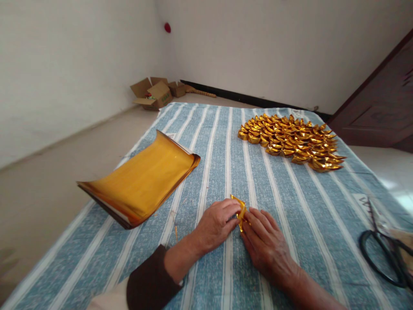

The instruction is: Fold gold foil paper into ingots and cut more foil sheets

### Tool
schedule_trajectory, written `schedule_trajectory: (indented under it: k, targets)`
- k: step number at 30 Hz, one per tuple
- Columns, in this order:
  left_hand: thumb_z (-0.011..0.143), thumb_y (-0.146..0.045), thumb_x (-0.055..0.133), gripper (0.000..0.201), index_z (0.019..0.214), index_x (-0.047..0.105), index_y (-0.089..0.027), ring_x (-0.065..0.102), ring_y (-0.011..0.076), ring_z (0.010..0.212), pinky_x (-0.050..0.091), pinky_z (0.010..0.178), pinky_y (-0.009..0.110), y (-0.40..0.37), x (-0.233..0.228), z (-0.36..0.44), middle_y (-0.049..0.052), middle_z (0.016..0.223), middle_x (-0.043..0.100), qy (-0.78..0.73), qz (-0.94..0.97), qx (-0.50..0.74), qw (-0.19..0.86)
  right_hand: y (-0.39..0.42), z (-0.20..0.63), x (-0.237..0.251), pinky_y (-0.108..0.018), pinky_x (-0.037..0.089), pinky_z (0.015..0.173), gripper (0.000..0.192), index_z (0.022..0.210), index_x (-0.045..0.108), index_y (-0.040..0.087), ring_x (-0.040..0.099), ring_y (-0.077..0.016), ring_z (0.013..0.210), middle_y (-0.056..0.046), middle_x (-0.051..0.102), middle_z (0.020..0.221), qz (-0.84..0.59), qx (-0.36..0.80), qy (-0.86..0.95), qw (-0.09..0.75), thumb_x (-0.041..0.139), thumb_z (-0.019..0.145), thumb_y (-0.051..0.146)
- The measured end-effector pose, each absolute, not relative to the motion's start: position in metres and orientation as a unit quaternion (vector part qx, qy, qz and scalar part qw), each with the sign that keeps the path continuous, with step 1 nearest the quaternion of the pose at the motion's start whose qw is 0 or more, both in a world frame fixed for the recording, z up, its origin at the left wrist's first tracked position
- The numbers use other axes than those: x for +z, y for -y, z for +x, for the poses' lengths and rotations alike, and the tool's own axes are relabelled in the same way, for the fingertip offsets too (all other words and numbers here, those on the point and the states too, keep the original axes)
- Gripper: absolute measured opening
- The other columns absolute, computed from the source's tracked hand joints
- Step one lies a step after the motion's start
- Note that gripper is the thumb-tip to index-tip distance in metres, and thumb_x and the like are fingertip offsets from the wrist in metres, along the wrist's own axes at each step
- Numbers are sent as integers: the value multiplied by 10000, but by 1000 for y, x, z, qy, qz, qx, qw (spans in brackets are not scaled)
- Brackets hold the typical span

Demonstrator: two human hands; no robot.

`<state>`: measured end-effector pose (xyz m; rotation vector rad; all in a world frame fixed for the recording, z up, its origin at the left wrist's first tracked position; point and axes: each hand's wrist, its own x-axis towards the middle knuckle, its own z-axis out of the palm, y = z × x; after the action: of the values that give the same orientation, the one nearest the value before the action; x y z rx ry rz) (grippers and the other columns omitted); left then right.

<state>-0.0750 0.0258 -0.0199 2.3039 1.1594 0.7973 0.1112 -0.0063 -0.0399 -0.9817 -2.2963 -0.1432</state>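
A big pile of folded gold pieces [292, 142] is done, the left hand [214, 224] and right hand [266, 241] pinch one gold paper [240, 209] on the striped tabletop [290, 206], and a stack of gold sheets [142, 181] waits.

Nothing here can be read. The open cardboard box [154, 94] in the far corner has a patch of green print on its side, too small and blurred to make out. The striped cloth [290, 206] shows faint dark marks on a pale patch near its right edge, by the scissors [385, 254], and another near the stack of gold paper [142, 181]; neither forms legible letters or numbers.
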Motion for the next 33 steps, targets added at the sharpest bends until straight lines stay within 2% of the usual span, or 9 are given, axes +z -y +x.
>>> schedule_trajectory:
  k: [18,33]
  targets:
    - [903,-174,575,135,1034,608,-169,622,211,1049,507,884,362,-27,-24,-73,69,1081,676,-427,833,287,204,6,109,-37,-472,460,947,157,976,640,119,577,-256,1055,-99,679,991,-355,-59,871,334,497,918,88]
    - [925,-208,560,121,1023,618,-169,636,203,1013,511,847,346,-26,-25,-73,66,1067,682,-430,833,290,191,4,109,-38,-451,475,903,160,1004,643,84,571,-255,1002,-118,660,973,-356,-58,878,315,515,909,85]
